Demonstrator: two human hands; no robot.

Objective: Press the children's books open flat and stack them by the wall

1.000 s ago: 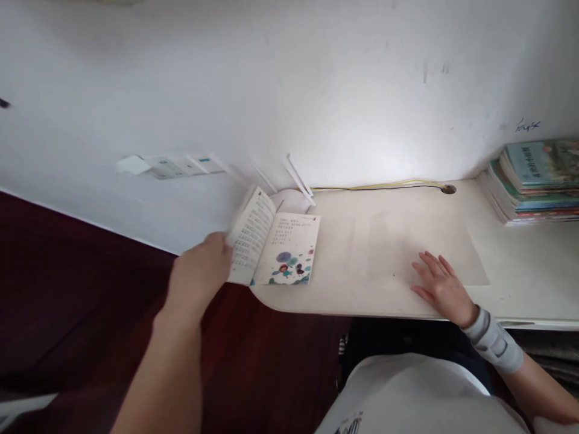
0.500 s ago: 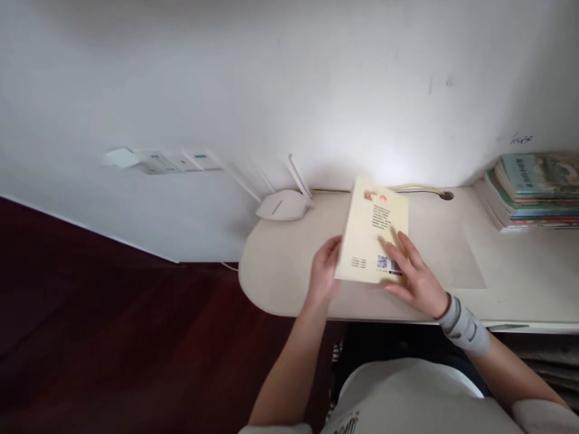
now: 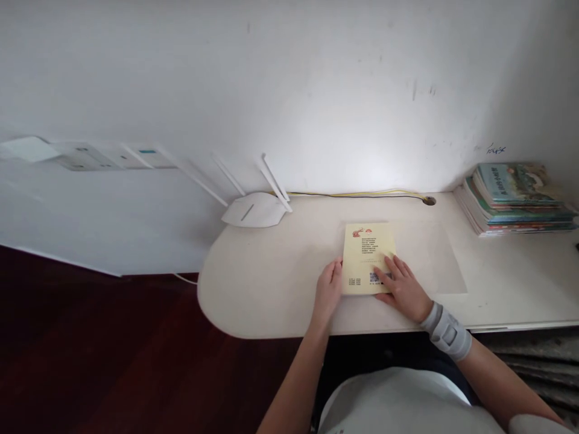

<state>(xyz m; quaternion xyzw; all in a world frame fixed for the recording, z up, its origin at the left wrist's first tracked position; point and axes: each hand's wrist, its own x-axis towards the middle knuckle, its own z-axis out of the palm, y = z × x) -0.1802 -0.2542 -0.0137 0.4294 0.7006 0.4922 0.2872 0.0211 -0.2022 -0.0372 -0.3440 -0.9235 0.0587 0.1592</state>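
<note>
A pale yellow book (image 3: 364,259) rests on the white desk, its printed cover facing up with text, small red pictures and a square code. My left hand (image 3: 329,289) holds the book's left edge, some fingers hidden beside it. Across the lower right of the cover lies my right hand (image 3: 404,292), fingers spread and touching it. A grey wrist brace (image 3: 447,331) wraps my right wrist. Under the book and to its right is a thin translucent sheet (image 3: 436,259).
A white router (image 3: 256,210) with raised antennas stands at the desk's (image 3: 244,283) back left. Yellow and black cables run along the wall to a round hole (image 3: 429,201). Several stacked books (image 3: 515,199) stand at the back right. A socket strip (image 3: 90,157) is on the wall.
The book has come down from a tilted position above the desk to lie flat on it. My right hand has settled onto the cover. The view has shifted right.
</note>
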